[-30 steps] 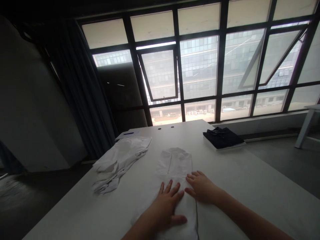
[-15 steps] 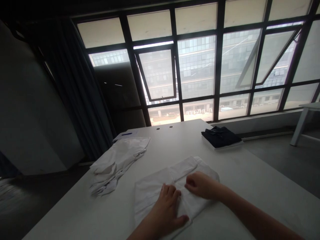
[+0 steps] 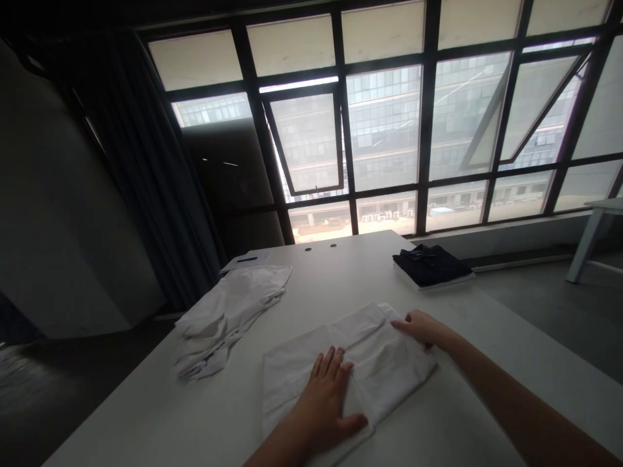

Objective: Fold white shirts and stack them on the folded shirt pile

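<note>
A folded white shirt (image 3: 374,360) lies on the table in front of me, wrinkled on its right half. My left hand (image 3: 327,399) rests flat across its middle, fingers stretched and thumb out to the right. At the upper right edge of the shirt is my right hand (image 3: 422,329). Its thumb lies on top of the cloth and its other fingers curl around the edge, partly hidden, so the cloth is pinched between them.
A loose, crumpled white garment (image 3: 233,311) lies along the table's left edge. Beyond it are a paper sheet and a blue pen (image 3: 247,259). A folded dark navy shirt (image 3: 432,264) sits on something white at the right edge. Windows (image 3: 384,130) line the far side.
My right hand has moved right and away from me, from the shirt's middle to its right edge. The right part of the cloth now spreads farther right. My left hand's fingers have straightened.
</note>
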Available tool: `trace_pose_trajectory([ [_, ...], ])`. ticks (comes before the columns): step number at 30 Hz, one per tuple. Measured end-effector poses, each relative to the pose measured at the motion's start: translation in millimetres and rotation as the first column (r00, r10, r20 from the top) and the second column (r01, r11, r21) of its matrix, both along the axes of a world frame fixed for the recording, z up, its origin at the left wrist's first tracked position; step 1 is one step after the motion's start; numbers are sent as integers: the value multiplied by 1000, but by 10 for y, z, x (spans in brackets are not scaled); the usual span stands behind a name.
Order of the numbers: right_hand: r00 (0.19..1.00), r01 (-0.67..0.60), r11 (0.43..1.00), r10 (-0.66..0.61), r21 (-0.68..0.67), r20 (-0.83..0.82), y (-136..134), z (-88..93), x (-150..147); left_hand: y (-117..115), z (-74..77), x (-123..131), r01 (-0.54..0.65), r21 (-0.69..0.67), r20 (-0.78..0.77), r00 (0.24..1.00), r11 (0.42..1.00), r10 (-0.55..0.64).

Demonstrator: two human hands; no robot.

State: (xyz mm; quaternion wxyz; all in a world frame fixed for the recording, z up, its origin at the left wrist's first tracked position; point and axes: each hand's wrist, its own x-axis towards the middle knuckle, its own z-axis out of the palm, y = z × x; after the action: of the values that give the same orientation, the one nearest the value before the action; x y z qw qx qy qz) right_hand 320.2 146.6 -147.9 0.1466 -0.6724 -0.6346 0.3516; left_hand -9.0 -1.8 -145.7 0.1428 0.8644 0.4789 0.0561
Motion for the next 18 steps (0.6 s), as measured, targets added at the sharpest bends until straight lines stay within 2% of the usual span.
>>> trace_pose_trajectory([
  [4,988,-98,992,87,-84,-127,-47,73,-8,11,7,-4,-11,-1,14,1000,1000,11],
  [7,979,-165,980,149,-110,-140,-84,92,32,5,25,2,-11,5,19,1000,1000,11],
  [13,974,-167,982,150,-91,-172,-162,130,3,-24,98,24,-1,56,-26,1000,998,3],
  [16,953,-174,984,155,-49,-261,-161,159,18,-10,138,-9,-4,113,-43,999,994,9],
  [18,939,-128,992,122,1,-323,-120,159,77,3,184,-53,-18,139,-59,998,990,27],
])
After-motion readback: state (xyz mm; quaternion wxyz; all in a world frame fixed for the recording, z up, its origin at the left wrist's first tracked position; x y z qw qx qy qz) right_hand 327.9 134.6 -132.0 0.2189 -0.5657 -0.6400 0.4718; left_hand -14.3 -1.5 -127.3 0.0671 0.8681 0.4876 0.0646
